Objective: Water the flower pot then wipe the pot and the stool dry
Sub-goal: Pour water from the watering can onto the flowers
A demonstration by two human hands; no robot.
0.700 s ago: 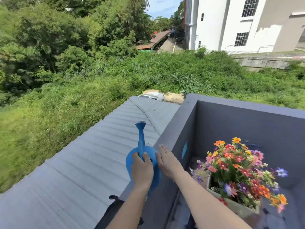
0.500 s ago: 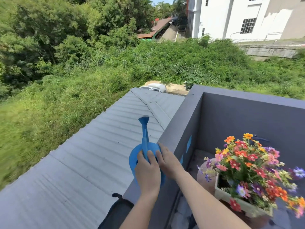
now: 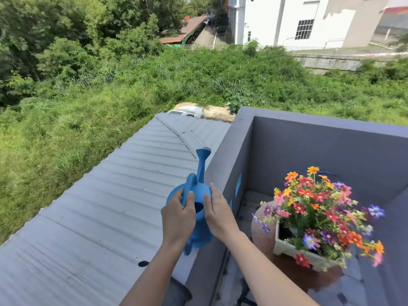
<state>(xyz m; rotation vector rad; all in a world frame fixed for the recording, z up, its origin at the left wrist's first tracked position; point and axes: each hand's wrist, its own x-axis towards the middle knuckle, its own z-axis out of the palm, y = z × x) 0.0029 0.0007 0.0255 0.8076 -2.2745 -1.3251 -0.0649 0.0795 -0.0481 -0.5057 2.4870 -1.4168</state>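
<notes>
A blue watering can [image 3: 199, 195] is held above the grey parapet wall [image 3: 229, 151], its spout pointing away and up. My left hand [image 3: 178, 217] grips its handle. Against the can's right side rests my right hand [image 3: 218, 214], fingers flat. To the right, a pale rectangular flower pot [image 3: 287, 248] full of orange, red, pink and purple flowers [image 3: 320, 208] stands on a round brown wooden stool [image 3: 262, 237] inside the balcony corner.
A corrugated grey roof [image 3: 106, 206] slopes away beyond the wall on the left, with grass and bushes past it. Grey balcony walls [image 3: 320, 155] close in behind the pot. A dark object [image 3: 176, 292] sits low at the wall's near end.
The can has risen off the wall top and tilted, its filling hole now visible. My right hand shifted onto its side. The view dipped toward the balcony.
</notes>
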